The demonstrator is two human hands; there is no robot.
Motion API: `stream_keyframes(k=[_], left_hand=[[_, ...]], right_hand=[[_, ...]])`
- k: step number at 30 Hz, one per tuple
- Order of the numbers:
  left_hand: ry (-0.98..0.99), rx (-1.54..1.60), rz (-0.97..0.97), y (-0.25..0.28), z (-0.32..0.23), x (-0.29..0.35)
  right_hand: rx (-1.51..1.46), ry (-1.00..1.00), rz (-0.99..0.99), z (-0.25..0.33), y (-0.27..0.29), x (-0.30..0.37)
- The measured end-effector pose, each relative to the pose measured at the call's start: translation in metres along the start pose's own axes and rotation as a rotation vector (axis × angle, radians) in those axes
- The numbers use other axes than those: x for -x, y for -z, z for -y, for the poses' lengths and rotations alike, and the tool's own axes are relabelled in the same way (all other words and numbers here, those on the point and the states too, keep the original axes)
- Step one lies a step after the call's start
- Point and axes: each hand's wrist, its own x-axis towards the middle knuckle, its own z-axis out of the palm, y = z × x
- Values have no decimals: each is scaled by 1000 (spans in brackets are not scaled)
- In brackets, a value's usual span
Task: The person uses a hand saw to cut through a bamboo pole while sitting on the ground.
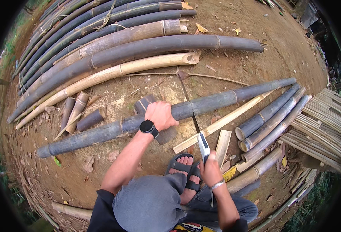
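Note:
A long dark bamboo pole [221,99] lies slantwise across the ground, resting over a short bamboo piece [144,103]. My left hand [161,115] is closed over the pole near its middle, bearing a watch [149,127] at the wrist. In my right hand [211,171] is the white and dark grip of a hand saw [203,146]. Its long narrow blade [188,99] crosses the pole just right of my left hand, its tip pointing away from me. Whether the teeth have cut in, I cannot tell. Pale sawdust [118,96] lies around the pole.
Long bamboo poles [139,46] lie side by side at the far left. Short bamboo offcuts [77,110] sit left of the pole. To the right are cut bamboo lengths [269,116], a split strip [228,123] and a slatted bamboo stack [317,127]. Dry leaves dot the dirt.

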Motion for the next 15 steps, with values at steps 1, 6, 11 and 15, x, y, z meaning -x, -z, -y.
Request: stream_keyframes(k=[1, 6, 11, 15], left_hand=[[6, 6, 1, 1, 2, -1], [-22, -3, -50, -5, -1, 2], [1, 7, -32, -6, 0, 8], [-36, -26, -75, -8, -10, 7]], right_hand=[[-4, -33, 31, 1, 5, 8], [-19, -8, 17, -6, 12, 38], [-4, 8, 38, -9, 11, 44], [44, 32, 4, -16, 15, 16]])
